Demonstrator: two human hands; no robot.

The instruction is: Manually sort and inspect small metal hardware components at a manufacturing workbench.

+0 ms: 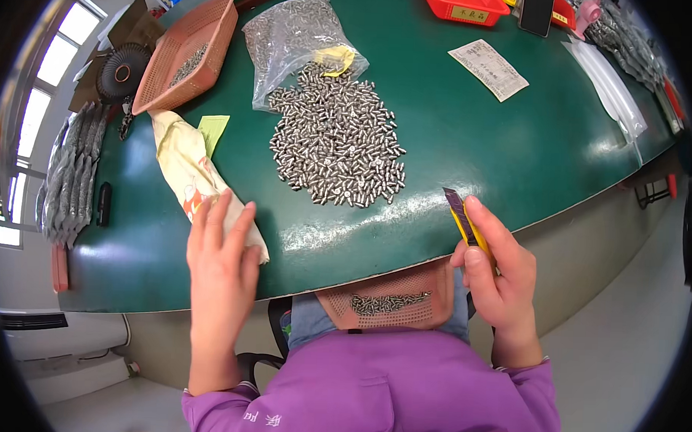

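Purple cloth smock (340, 376) nearest, and just beyond, across the lap, a pink perforated plastic basket (439, 279) with a small scatter of shiny metal pieces (389, 303) in it. Over the table edge at right, in the bent fingers and thumb of the right hand (504, 279), a slim yellow-and-black cutter knife (468, 224), dark tip outward; bare blade or holder at that tip, hard to say at this scale. At left, gripping nothing, fingers spread: the left hand (221, 261), at the lower end of a long, creased cream wrapper (182, 157) with orange-red print, flat on the glossy green tabletop (439, 154). Beside the wrapper, a yellow-green paper slip (212, 132). Farther in, a broad heap of stubby, rounded silver metal pins (337, 147), loose and glinting, right up against a crinkled clear plastic bag (295, 31), partly full. Judging by amounts, bag opened and much of it out, but only a little in the lap basket; the bulk apparently left to handle. At far left, more pieces in a salmon-coloured lattice basket (217, 48); at far right, a printed paper sheet (489, 69), then a red plastic bin (445, 6).
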